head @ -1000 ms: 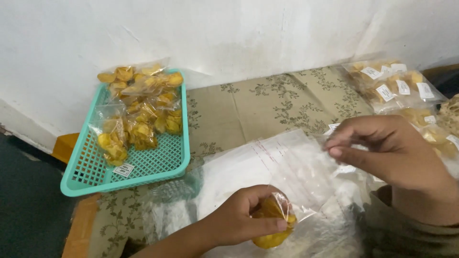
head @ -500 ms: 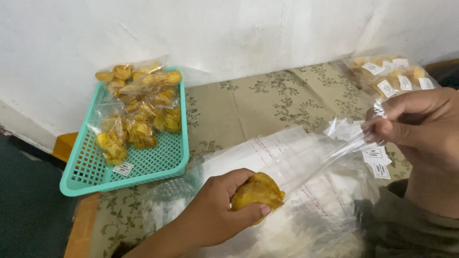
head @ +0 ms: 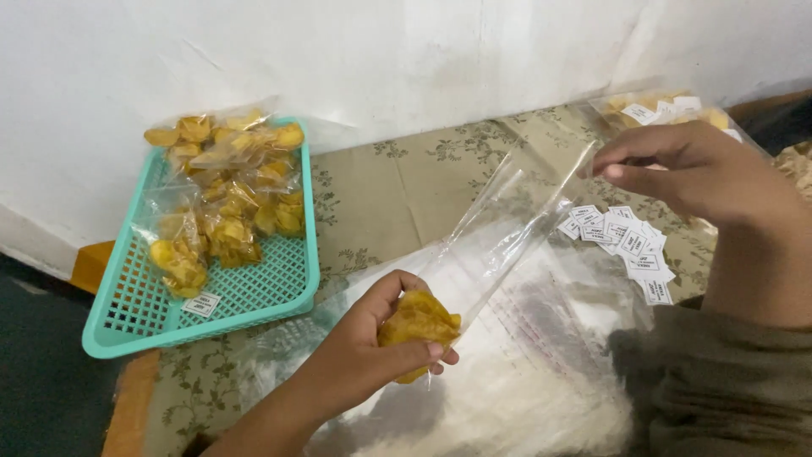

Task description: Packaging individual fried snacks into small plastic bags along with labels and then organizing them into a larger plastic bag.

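The left hand (head: 372,343) is closed around a small stack of yellow chips (head: 419,326) at the near centre, fingers wrapped over them and thumb on top. The chips sit at the lower end of a clear plastic bag (head: 499,233), which runs up and to the right, pulled taut. The right hand (head: 677,169) pinches the bag's far end between thumb and fingertips; the remaining fingers are loosely curled.

Whether the chips lie fully inside the film cannot be told; the bag appears to wrap them at the bottom.

Assessment of the step in hand, seating the chips in the bag:
- The pull from the right hand should stay in line with the bag, so the film does not twist.
- The left hand's grip should be light; the chips look brittle and likely to crack under pressure.
- The bag's end should be held by its edge only.

Surroundings: a turquoise basket (head: 254,309) at the left holds filled packets (head: 224,190). Small white labels (head: 626,241) lie loose on the patterned cloth (head: 406,182) at the right, just beneath the right hand. A stack of empty clear bags (head: 541,338) lies under both hands. More labelled packets (head: 660,110) sit at the far right.
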